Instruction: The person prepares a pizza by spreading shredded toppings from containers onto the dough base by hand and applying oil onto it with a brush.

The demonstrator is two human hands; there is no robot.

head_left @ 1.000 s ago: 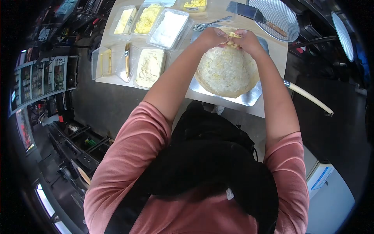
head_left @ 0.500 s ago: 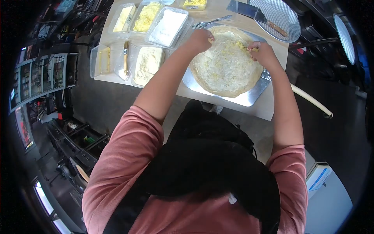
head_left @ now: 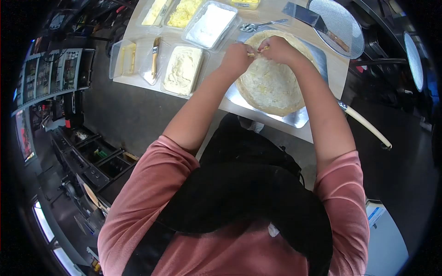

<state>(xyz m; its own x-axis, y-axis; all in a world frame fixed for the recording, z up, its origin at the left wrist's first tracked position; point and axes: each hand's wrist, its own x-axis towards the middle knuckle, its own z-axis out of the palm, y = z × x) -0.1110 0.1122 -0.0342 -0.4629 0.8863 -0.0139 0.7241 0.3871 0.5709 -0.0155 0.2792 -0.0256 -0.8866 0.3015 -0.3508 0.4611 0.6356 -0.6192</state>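
A round flat dough [head_left: 271,87] with a pale coating and yellow shreds lies on a metal peel [head_left: 300,117]. Over its upper left part, my left hand [head_left: 239,57] has its fingers closed in a pinch, with yellow shreds at the fingertips. Close beside it, my right hand [head_left: 276,48] is pinched too, with a little yellow showing at its fingertips. Both hands are just above or on the dough; which of these, I cannot tell.
On the table [head_left: 214,102] are tubs of white powder [head_left: 211,25], yellow shreds [head_left: 185,13] and cream [head_left: 183,70]. A brush [head_left: 154,55], spoon [head_left: 264,25], scraper [head_left: 301,14] and mesh screen [head_left: 338,27] lie around. The peel's handle [head_left: 368,124] juts out right.
My hands were together at the dough's top edge, then moved apart to its two sides. Now they are close together again over its upper left part. The view has shifted slightly.
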